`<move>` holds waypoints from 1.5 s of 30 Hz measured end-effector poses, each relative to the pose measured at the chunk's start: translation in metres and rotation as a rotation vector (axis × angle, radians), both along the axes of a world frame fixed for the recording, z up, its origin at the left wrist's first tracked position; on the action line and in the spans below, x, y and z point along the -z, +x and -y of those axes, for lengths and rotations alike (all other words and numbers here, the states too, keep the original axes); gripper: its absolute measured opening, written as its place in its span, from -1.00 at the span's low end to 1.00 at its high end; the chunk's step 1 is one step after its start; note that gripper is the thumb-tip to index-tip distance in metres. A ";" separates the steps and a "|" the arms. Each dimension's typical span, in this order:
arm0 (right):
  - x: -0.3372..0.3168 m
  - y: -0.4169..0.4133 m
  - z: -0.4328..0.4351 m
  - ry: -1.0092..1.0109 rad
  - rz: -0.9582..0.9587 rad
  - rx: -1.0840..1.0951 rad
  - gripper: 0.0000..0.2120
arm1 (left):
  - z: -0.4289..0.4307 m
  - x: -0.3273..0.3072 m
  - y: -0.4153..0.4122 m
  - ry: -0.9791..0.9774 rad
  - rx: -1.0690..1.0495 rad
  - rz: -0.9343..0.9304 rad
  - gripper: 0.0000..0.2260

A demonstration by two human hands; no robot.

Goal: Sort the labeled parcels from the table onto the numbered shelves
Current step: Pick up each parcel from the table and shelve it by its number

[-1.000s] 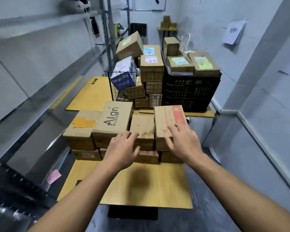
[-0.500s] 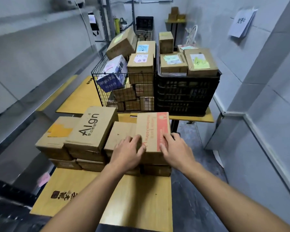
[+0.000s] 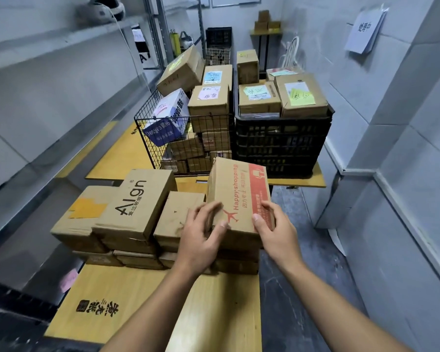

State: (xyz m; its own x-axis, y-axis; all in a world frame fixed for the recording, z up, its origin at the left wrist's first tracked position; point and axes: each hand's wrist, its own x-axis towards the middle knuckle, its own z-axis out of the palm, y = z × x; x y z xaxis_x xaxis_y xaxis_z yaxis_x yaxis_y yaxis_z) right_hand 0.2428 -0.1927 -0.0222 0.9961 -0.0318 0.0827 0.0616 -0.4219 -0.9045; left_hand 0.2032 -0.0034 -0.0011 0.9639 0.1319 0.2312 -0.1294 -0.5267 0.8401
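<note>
A cardboard parcel printed "Happy shopping" in red [image 3: 239, 191] tilts up at the right end of a pile of parcels on the yellow table [image 3: 127, 301]. My left hand [image 3: 201, 237] grips its near left corner, fingers curled round the edge. My right hand [image 3: 272, 229] holds its near right side with the thumb on top. To the left lie an "Align" parcel [image 3: 135, 204], a plain one [image 3: 178, 214] and one with yellow tape [image 3: 81, 214]. The metal shelves [image 3: 48, 47] run along the left wall.
Behind the pile, a wire basket [image 3: 148, 123] and a black plastic crate [image 3: 282, 146] hold several labeled parcels on a second table. A white wall closes the right side, with a narrow grey floor strip [image 3: 302, 262] between it and the tables. A helmet [image 3: 99, 11] lies on the top shelf.
Both hands have closed on the "Happy shopping" parcel and raised its near end off the pile. The view has come closer to the table.
</note>
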 end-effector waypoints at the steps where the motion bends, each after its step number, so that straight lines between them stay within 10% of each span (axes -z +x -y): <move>1: 0.000 -0.001 0.003 0.046 0.005 0.009 -0.60 | 0.001 -0.004 0.000 -0.081 0.006 0.010 -0.58; 9: 0.001 -0.003 0.018 0.366 0.041 -0.005 -0.68 | 0.006 -0.018 0.006 -0.037 -0.131 0.050 -0.63; 17: -0.011 0.006 0.018 0.375 0.024 -0.108 -0.69 | 0.006 -0.019 0.011 -0.552 0.054 -0.070 -0.52; 21: -0.024 0.008 0.011 0.186 0.007 -0.150 -0.51 | 0.007 -0.020 0.012 -0.466 0.029 0.021 -0.53; 38: -0.027 0.007 0.006 0.900 -0.146 -0.111 -0.74 | -0.014 -0.017 0.015 -0.105 -0.110 0.126 -0.58; 45: -0.025 0.003 -0.002 0.681 -0.061 -0.193 -0.65 | -0.022 -0.015 -0.003 -0.385 -0.055 0.033 -0.51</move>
State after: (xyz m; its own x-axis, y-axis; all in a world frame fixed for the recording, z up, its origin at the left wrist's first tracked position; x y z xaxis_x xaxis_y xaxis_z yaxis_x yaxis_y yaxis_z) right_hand 0.2457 -0.1907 0.0027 0.9914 0.1206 0.0508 0.0190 0.2519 -0.9676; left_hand 0.1998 0.0190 0.0136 0.9460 0.2661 0.1852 -0.1398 -0.1805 0.9736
